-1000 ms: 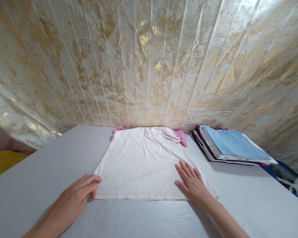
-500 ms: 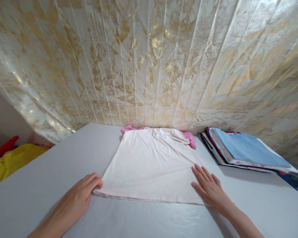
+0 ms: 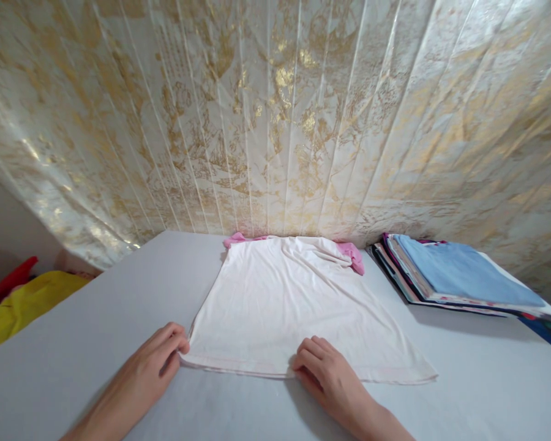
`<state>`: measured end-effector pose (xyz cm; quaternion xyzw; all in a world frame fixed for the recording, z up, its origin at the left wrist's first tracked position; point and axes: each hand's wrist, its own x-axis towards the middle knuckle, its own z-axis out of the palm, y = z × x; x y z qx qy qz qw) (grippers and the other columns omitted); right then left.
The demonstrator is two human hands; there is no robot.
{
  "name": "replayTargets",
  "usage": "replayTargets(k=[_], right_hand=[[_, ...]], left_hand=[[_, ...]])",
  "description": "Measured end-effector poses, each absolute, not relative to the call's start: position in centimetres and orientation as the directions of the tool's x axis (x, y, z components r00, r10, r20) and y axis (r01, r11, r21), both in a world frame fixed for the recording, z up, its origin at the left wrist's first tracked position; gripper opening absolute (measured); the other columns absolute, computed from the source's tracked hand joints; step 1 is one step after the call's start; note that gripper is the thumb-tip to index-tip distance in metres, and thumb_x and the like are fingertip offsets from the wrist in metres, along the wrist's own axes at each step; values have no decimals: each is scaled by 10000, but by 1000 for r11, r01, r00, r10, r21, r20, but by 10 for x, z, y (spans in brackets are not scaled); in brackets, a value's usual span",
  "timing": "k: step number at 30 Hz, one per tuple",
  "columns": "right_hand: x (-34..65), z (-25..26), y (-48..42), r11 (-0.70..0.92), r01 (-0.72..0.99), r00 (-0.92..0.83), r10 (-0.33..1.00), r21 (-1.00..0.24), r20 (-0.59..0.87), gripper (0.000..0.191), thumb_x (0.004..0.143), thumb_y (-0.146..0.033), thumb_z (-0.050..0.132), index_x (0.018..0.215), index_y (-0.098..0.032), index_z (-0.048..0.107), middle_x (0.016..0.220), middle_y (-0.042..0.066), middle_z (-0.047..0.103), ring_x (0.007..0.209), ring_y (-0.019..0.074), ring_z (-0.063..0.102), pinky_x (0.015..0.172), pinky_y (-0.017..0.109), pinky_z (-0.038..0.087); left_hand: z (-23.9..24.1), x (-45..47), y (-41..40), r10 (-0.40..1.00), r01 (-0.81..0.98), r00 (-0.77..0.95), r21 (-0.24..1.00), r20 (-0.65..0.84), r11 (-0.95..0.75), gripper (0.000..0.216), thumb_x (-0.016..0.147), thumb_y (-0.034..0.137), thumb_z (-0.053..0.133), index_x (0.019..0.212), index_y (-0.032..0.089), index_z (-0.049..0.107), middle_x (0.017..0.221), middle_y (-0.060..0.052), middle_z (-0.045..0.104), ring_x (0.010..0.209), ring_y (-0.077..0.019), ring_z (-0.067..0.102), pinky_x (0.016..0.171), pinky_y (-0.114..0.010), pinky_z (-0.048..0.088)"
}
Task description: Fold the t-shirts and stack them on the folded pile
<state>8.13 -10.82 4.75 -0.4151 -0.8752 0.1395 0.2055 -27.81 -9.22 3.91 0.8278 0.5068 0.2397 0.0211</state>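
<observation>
A white shirt (image 3: 275, 306) with pink sleeve ends lies spread on the white table, its hem towards me. My left hand (image 3: 158, 358) pinches the left corner of the hem between thumb and fingers. At about the middle of the hem, my right hand (image 3: 326, 376) has its fingers curled together on the cloth edge, the fingertips partly hidden behind the knuckles. Soft creases run over the right upper part of the shirt. The pink sleeve (image 3: 350, 257) at the right is bunched up, and only a bit of the left one shows.
A stack of folded clothes (image 3: 468, 275), light blue on top, stands at the right of the white table (image 3: 133, 306). Yellow cloth (image 3: 32, 303) and a red item (image 3: 13, 278) lie beyond the left edge. Behind hangs a gold-patterned curtain (image 3: 257, 122).
My right hand has moved left from the shirt's right side to mid-hem, and its flat fingers have curled in. My left hand stays at the left corner.
</observation>
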Motion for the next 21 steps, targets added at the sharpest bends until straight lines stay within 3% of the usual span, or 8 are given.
replayTargets(k=[7, 11, 15, 21], right_hand=[[84, 41, -109, 606, 644, -537, 792, -466, 288, 174, 869, -51, 488, 845, -214, 544, 826, 18, 595, 773, 174, 529, 724, 301, 387], [79, 44, -110, 622, 631, -547, 781, -463, 303, 203, 773, -13, 491, 818, -209, 518, 818, 22, 576, 782, 184, 504, 727, 315, 377], [78, 48, -111, 597, 581, -544, 790, -553, 281, 253, 676, 2, 498, 817, -205, 527, 862, 25, 577, 844, 192, 500, 769, 329, 385], [82, 52, -111, 561, 525, -540, 801, -640, 259, 255, 708, -26, 509, 853, -221, 585, 916, 12, 593, 908, 184, 510, 835, 345, 383]], left_hand=[[43, -266, -100, 810, 841, 391, 189, 437, -508, 212, 821, 117, 425, 906, 249, 568, 1012, -29, 590, 950, -209, 564, 835, -307, 440], [55, -239, -107, 790, 776, 520, 208, 325, -596, 274, 817, 78, 430, 978, 253, 566, 1088, -29, 587, 1001, -211, 551, 861, -317, 436], [59, -223, -105, 804, 766, 546, 249, 237, -593, 151, 825, 99, 465, 866, 225, 536, 996, -30, 595, 906, -205, 566, 806, -307, 460], [58, -225, -101, 779, 728, 558, 283, 285, -625, 157, 883, 109, 431, 797, 219, 502, 922, -23, 600, 845, -183, 577, 769, -270, 471]])
